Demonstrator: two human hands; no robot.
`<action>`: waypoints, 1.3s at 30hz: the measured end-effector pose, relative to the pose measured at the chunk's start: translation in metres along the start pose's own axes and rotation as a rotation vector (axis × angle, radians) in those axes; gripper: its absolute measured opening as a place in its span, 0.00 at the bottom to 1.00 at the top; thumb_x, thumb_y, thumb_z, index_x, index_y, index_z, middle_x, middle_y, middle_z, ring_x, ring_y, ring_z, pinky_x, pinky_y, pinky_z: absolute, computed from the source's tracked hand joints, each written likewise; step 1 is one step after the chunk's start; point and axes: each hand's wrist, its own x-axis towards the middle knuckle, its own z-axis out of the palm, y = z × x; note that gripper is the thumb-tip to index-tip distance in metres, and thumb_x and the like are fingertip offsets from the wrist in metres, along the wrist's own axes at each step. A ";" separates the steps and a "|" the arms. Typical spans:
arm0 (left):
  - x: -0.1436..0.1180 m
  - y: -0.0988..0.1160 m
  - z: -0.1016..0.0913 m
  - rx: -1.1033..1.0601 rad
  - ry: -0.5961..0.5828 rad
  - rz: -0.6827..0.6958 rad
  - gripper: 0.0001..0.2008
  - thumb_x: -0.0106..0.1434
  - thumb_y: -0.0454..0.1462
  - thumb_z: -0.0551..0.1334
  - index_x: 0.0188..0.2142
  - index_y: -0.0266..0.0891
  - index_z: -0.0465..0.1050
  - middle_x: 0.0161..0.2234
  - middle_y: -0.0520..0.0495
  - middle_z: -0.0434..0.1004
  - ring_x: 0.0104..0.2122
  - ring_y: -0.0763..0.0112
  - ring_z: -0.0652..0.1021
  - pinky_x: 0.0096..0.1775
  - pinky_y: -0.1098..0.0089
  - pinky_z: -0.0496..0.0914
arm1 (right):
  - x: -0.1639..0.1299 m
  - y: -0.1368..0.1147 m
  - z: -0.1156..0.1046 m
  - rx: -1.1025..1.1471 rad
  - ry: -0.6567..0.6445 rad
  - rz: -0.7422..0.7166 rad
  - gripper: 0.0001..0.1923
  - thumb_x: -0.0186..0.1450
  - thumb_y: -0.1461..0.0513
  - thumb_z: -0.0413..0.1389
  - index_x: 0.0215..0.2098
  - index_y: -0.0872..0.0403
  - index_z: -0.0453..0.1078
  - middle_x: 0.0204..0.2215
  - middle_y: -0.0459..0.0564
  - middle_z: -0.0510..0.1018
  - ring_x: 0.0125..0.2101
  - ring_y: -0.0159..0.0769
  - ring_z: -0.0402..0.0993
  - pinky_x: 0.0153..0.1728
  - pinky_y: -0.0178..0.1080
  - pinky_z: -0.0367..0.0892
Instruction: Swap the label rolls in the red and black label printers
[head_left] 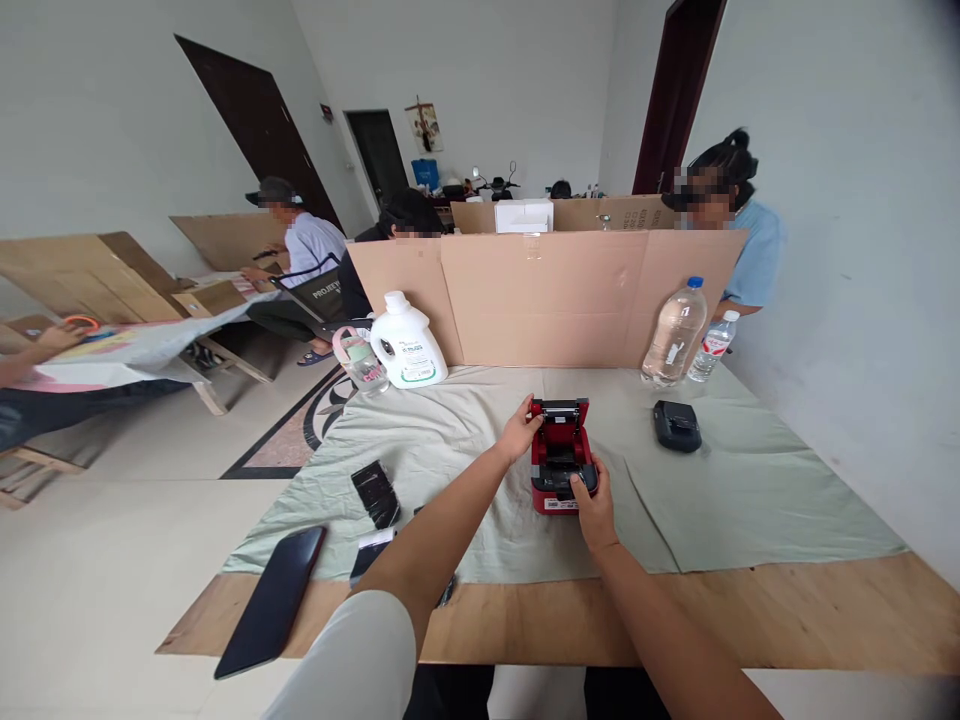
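The red receipt printer [559, 458] sits on the cloth-covered desk [750, 480], lid up. The left hand [519, 432] pinches the raised lid's far-left corner; the right hand [592, 500] grips the near front, thumb on top. It looks like a rigid, light plastic shell with a hinge best spared force. The open bay's contents are too dark to read.
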 end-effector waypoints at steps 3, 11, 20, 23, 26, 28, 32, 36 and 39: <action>-0.010 0.004 0.001 0.263 0.228 -0.062 0.25 0.55 0.35 0.63 0.52 0.34 0.65 0.49 0.37 0.70 0.47 0.58 0.72 0.52 0.60 0.62 | -0.001 0.002 -0.003 0.043 -0.037 -0.014 0.36 0.60 0.47 0.54 0.60 0.56 0.54 0.57 0.58 0.64 0.57 0.46 0.61 0.57 0.50 0.58; -0.023 -0.001 0.019 0.525 -0.198 0.182 0.04 0.50 0.34 0.65 0.27 0.44 0.74 0.33 0.48 0.77 0.41 0.59 0.74 0.51 0.63 0.63 | -0.010 0.030 -0.014 0.121 -0.043 -0.069 0.33 0.65 0.43 0.43 0.60 0.54 0.57 0.59 0.57 0.63 0.59 0.47 0.58 0.58 0.54 0.55; 0.018 -0.014 0.047 0.738 -0.366 0.106 0.14 0.36 0.30 0.72 0.14 0.41 0.66 0.21 0.45 0.73 0.39 0.49 0.76 0.52 0.52 0.60 | -0.010 0.032 -0.015 0.028 -0.058 -0.119 0.29 0.67 0.46 0.41 0.60 0.52 0.57 0.56 0.55 0.66 0.56 0.43 0.62 0.57 0.50 0.58; 0.023 -0.019 0.053 0.746 -0.366 0.049 0.15 0.37 0.28 0.71 0.13 0.40 0.64 0.20 0.43 0.71 0.41 0.45 0.75 0.52 0.48 0.58 | -0.009 0.030 -0.015 0.029 -0.048 -0.116 0.30 0.67 0.46 0.41 0.60 0.53 0.57 0.55 0.56 0.67 0.56 0.43 0.62 0.57 0.51 0.58; 0.024 -0.022 0.056 0.755 -0.376 0.034 0.16 0.36 0.23 0.68 0.12 0.39 0.63 0.19 0.42 0.69 0.44 0.41 0.73 0.53 0.44 0.54 | -0.009 0.029 -0.014 0.024 -0.046 -0.110 0.30 0.67 0.46 0.41 0.60 0.54 0.57 0.56 0.58 0.66 0.57 0.44 0.61 0.58 0.52 0.57; 0.022 -0.023 0.056 0.753 -0.381 0.036 0.16 0.36 0.21 0.66 0.11 0.39 0.63 0.18 0.43 0.68 0.46 0.39 0.72 0.54 0.43 0.51 | -0.009 0.029 -0.014 0.009 -0.045 -0.113 0.30 0.67 0.47 0.41 0.60 0.53 0.57 0.56 0.57 0.66 0.57 0.44 0.62 0.58 0.52 0.57; 0.019 -0.020 0.054 0.735 -0.389 0.055 0.15 0.36 0.20 0.65 0.12 0.39 0.64 0.17 0.44 0.67 0.47 0.42 0.71 0.54 0.45 0.52 | -0.010 0.030 -0.015 -0.016 -0.039 -0.124 0.29 0.67 0.47 0.41 0.60 0.51 0.57 0.56 0.56 0.67 0.56 0.45 0.62 0.57 0.52 0.59; 0.014 -0.007 0.046 0.760 -0.392 0.103 0.13 0.35 0.24 0.68 0.15 0.40 0.68 0.19 0.46 0.71 0.39 0.50 0.76 0.49 0.56 0.63 | -0.009 0.032 -0.014 -0.013 -0.036 -0.117 0.29 0.66 0.47 0.42 0.59 0.52 0.58 0.55 0.56 0.68 0.55 0.44 0.63 0.56 0.50 0.60; 0.005 0.004 0.034 0.749 -0.332 0.222 0.12 0.36 0.28 0.69 0.23 0.42 0.75 0.25 0.48 0.76 0.35 0.57 0.76 0.42 0.63 0.68 | -0.009 0.031 -0.014 -0.008 -0.044 -0.107 0.29 0.66 0.46 0.42 0.58 0.53 0.58 0.55 0.57 0.68 0.55 0.44 0.64 0.56 0.51 0.59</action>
